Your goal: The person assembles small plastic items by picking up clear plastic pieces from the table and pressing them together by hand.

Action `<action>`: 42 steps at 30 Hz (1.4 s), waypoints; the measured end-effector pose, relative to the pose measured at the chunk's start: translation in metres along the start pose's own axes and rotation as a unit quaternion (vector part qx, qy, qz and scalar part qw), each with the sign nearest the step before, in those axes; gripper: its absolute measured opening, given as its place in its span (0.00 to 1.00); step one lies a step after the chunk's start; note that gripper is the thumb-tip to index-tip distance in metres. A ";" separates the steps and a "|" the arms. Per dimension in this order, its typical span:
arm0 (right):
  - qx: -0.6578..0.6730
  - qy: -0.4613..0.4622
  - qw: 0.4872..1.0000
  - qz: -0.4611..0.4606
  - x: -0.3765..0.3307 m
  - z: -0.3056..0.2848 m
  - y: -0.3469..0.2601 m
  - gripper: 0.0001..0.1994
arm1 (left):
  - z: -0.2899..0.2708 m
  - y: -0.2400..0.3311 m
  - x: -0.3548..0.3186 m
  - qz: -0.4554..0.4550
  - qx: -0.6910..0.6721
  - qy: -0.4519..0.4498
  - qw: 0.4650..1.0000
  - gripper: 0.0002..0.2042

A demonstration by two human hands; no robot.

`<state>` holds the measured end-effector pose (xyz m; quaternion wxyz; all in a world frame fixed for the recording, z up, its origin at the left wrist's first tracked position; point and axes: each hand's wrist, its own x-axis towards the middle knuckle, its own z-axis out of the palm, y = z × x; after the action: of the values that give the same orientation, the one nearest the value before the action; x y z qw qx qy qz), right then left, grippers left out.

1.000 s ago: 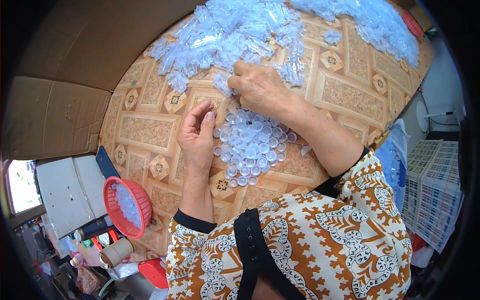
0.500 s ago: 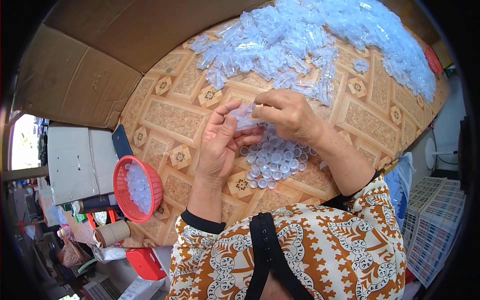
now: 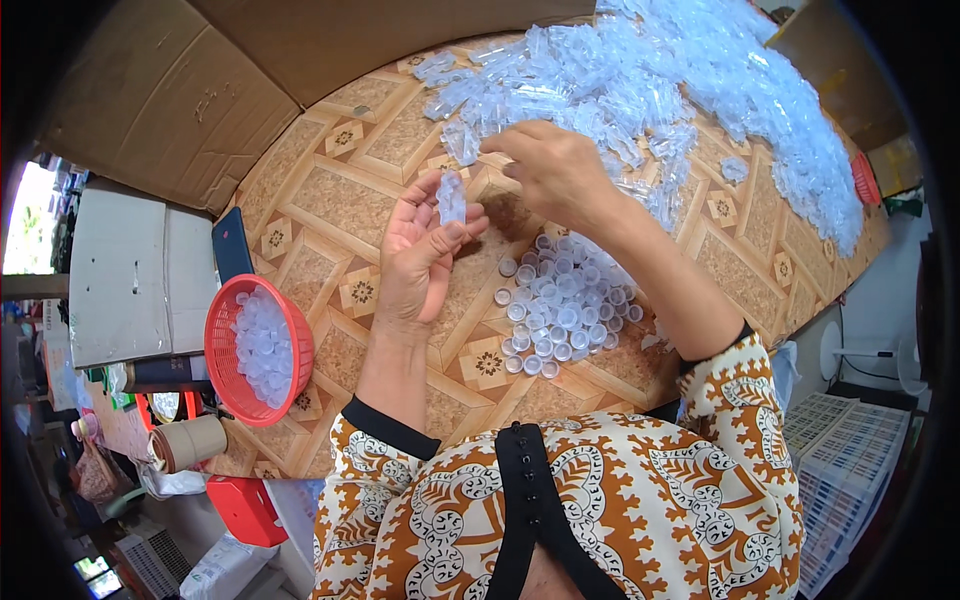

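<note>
And there I had it: the left hand (image 3: 428, 245) pinched a clear plastic piece (image 3: 452, 198) between thumb and fingers, up and left of the round caps (image 3: 565, 308)! My right hand (image 3: 560, 175) hovered by the clear heap (image 3: 590, 85), fingertips curled; whether pinching anything, I couldn't tell.

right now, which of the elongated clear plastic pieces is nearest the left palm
The elongated clear plastic piece held by the left hand: it alone is in that hand, while the bluish plastic heap lies farther off on the brown patterned tabletop.
</note>
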<state>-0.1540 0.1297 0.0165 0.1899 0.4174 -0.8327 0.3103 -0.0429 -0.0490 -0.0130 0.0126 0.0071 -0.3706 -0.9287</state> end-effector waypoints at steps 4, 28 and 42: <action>-0.117 -0.135 0.984 0.017 0.022 0.030 0.003 0.13 | -0.001 -0.002 0.006 0.050 0.049 0.024 0.997 0.35; 0.143 -0.155 0.948 0.238 -0.010 -0.009 0.008 0.04 | -0.004 -0.017 0.006 0.096 0.212 0.067 0.970 0.34; -0.193 -0.072 0.978 0.015 0.045 0.037 0.048 0.22 | -0.007 -0.015 0.009 0.076 0.207 0.072 0.973 0.32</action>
<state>-0.2211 0.1010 -0.0017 0.2017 0.3815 -0.8947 0.1152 -0.0520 -0.0437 -0.0283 0.1075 0.0482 -0.5522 -0.8254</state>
